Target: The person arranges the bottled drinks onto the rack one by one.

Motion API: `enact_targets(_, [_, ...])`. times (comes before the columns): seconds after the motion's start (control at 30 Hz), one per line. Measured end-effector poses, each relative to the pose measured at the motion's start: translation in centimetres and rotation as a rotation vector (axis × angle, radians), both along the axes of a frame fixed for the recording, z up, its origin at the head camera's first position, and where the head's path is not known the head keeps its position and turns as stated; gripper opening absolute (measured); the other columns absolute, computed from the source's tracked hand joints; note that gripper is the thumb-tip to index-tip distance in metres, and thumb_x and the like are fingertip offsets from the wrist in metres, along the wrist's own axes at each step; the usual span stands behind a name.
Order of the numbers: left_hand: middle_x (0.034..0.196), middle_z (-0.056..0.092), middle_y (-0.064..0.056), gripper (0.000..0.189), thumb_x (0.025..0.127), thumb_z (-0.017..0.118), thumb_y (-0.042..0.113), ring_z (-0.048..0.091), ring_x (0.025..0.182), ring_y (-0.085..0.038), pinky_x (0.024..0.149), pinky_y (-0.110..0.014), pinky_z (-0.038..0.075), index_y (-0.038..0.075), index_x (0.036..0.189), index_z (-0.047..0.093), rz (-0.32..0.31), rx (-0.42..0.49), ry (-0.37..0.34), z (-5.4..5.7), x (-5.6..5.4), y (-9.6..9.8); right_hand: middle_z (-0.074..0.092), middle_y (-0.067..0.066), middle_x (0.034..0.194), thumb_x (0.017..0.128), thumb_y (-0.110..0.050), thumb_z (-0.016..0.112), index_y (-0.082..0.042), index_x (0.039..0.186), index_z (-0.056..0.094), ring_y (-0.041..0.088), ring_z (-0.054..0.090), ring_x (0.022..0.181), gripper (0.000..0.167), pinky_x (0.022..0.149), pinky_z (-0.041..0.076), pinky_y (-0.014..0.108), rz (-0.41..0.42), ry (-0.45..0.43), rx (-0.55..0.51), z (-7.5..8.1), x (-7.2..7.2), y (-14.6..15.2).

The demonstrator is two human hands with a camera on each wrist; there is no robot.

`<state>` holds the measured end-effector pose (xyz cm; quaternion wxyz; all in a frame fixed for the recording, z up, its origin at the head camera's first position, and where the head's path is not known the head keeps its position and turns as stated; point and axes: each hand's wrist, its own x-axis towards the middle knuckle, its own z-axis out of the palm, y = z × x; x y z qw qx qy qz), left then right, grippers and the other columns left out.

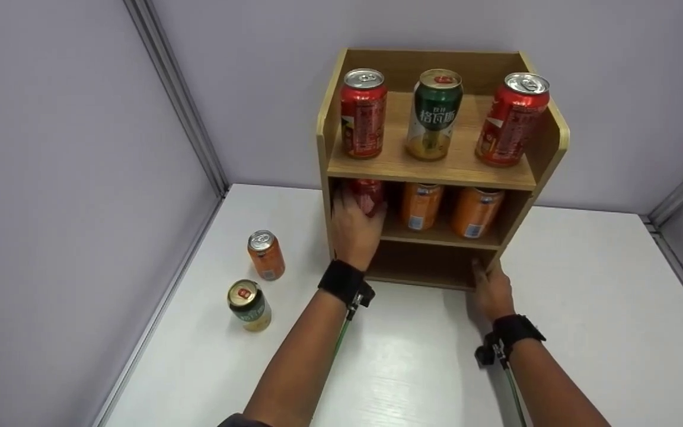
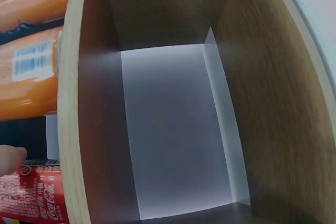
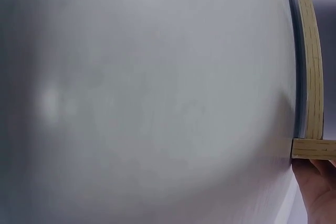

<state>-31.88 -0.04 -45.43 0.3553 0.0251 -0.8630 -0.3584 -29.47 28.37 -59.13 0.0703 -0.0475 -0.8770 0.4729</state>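
My left hand (image 1: 358,232) reaches into the left end of the middle level of a wooden shelf (image 1: 430,173), fingers around a red Coca-Cola can (image 1: 369,196). The left wrist view shows a fingertip (image 2: 11,159) on that Coca-Cola can (image 2: 37,195); the can's upper part is hidden under the board above. To its right on the same level stand two orange cans (image 1: 421,206). My right hand (image 1: 494,293) grips the shelf's lower right side panel, thumb on the inner side. In the right wrist view the right hand (image 3: 317,187) is partly cut off beside the wooden corner (image 3: 314,149).
On the top level stand two red cans (image 1: 364,115) with a green-and-white can (image 1: 434,115) between them. Left of the shelf, an orange can (image 1: 266,256) and a green-and-gold can (image 1: 250,306) stand upright on the white table (image 1: 401,356). Pale walls (image 1: 246,89) rise behind and to the sides.
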Motion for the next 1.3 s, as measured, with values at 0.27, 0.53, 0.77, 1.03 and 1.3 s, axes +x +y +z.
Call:
enact_targets(0.27, [0.123,0.054,-0.013,0.077,0.083,0.075,0.043,0.056,0.111,-0.023,0.091,-0.036,0.048,0.001,0.139,0.042,-0.034,0.053,-0.043,0.4,1.8,-0.3,0.042,0.025,0.145,0.101,-0.057,0.034,-0.009,0.155,0.021,0.04,0.037,0.133,0.073,0.106,0.03,0.054,0.013,0.021,0.006,0.0,0.0,0.1])
enact_targets(0.53, [0.131,0.053,-0.017,0.08,0.083,0.076,0.041,0.055,0.116,-0.026,0.089,-0.038,0.05,-0.003,0.14,0.041,-0.08,0.061,0.037,0.4,3.1,-0.7,0.041,0.026,0.144,0.1,-0.058,0.031,-0.008,0.154,0.021,0.041,0.04,0.131,0.075,0.105,0.031,0.054,-0.004,0.024,0.013,0.1,0.1,0.0])
enact_targets(0.77, [0.131,0.054,-0.016,0.074,0.085,0.076,0.033,0.057,0.115,-0.026,0.089,-0.036,0.049,-0.003,0.14,0.042,-0.123,0.093,0.097,0.4,4.0,-1.1,0.044,0.026,0.142,0.101,-0.056,0.033,-0.007,0.153,0.024,0.042,0.041,0.13,0.072,0.104,0.032,0.055,-0.011,0.028,0.023,0.1,0.1,-0.1])
enact_targets(1.03, [0.128,0.055,-0.016,0.066,0.088,0.073,0.025,0.059,0.109,-0.024,0.085,-0.035,0.052,-0.003,0.139,0.043,-0.208,0.147,0.171,0.9,4.9,-1.5,0.044,0.027,0.142,0.101,-0.056,0.033,-0.006,0.151,0.027,0.041,0.041,0.13,0.07,0.105,0.032,0.054,-0.014,0.022,0.023,0.1,0.1,-0.3])
enact_targets(1.3, [0.132,0.053,-0.016,0.061,0.088,0.073,0.021,0.059,0.108,-0.023,0.083,-0.032,0.052,-0.004,0.137,0.044,-0.238,0.135,0.177,1.3,5.5,-1.8,0.046,0.027,0.14,0.101,-0.056,0.033,-0.007,0.151,0.028,0.042,0.044,0.128,0.07,0.103,0.033,0.055,-0.016,0.022,0.028,0.2,0.1,-0.2])
